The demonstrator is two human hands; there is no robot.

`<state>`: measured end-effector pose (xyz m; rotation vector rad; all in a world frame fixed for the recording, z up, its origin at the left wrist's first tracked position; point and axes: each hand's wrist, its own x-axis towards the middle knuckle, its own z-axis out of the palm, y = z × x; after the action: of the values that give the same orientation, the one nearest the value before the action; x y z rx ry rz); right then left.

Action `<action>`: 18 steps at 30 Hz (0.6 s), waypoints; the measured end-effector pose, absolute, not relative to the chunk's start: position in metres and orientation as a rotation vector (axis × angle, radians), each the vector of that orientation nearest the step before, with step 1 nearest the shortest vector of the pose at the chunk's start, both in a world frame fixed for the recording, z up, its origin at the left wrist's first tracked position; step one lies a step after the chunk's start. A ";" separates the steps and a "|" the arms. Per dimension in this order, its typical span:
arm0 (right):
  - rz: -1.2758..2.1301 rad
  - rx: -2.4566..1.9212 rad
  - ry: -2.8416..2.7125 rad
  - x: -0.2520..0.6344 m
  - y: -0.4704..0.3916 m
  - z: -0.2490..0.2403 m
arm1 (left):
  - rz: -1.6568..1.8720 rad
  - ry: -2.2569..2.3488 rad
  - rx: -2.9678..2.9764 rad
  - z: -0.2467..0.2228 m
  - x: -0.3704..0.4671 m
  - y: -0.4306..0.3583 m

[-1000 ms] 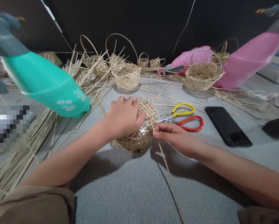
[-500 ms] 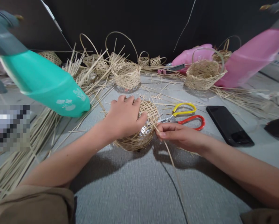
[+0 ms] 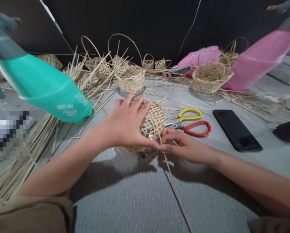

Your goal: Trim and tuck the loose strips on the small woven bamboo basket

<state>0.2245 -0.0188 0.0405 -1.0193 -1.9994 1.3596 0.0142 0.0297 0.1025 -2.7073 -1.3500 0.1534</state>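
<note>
A woven basket (image 3: 156, 118) lies on the grey table in the middle, with something shiny showing through its weave. Across its left side spreads my left hand (image 3: 125, 124), fingers apart, its thumb stretched to the basket's near right edge. There my right hand (image 3: 179, 144) pinches a long thin strip (image 3: 168, 165) at the rim, its thumb touching my left thumb. The strip runs down toward the table's front edge. Scissors (image 3: 192, 124) with one yellow and one red handle lie just behind my right hand, their blades toward the basket.
A black phone (image 3: 237, 130) lies on the right. A green spray bottle (image 3: 50, 87) leans at the left over loose strips (image 3: 18, 174). Behind are several small baskets, one with a tall handle (image 3: 130, 77), another (image 3: 210, 77) beside a pink bottle (image 3: 259, 61).
My left hand has opened wider and its thumb has come down to the strip at the rim. My right hand has shifted slightly toward me.
</note>
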 end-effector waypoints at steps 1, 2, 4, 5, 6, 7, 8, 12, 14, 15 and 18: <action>1.330 -1.021 -2.014 0.225 -0.019 0.039 | 0.157 -1.327 -2.706 0.103 0.014 0.029; 1.314 -1.015 -2.024 0.225 -0.019 0.037 | 0.152 -1.318 -2.701 0.103 0.013 0.029; 1.309 -0.987 -2.033 0.226 -0.018 0.034 | 0.130 -1.312 -2.692 0.101 0.014 0.029; 1.307 -0.970 -2.039 0.227 -0.017 0.033 | 0.115 -1.306 -2.689 0.101 0.014 0.030; 1.299 -0.956 -2.051 0.227 -0.016 0.032 | 0.097 -1.301 -2.685 0.100 0.014 0.030; 1.282 -0.952 -2.068 0.227 -0.015 0.032 | 0.077 -1.295 -2.679 0.099 0.015 0.030; 1.258 -0.953 -2.092 0.228 -0.015 0.033 | 0.056 -1.289 -2.673 0.099 0.015 0.030; 1.199 -0.975 -2.168 0.232 -0.011 0.039 | -0.005 -1.265 -2.665 0.100 0.014 0.030; 1.147 -1.030 -2.100 0.236 -0.007 0.040 | -0.018 -1.224 -2.682 0.100 0.013 0.031; 1.096 -1.077 -2.015 0.239 -0.003 0.039 | -0.032 -1.188 -2.696 0.101 0.012 0.031; 0.960 -1.158 -1.589 0.249 0.013 0.034 | -0.126 -1.022 -2.755 0.101 0.011 0.032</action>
<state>0.2491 0.0132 0.0339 -1.1583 -1.5887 0.9605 0.0111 0.0320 0.1014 -2.7552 -1.0224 -0.1255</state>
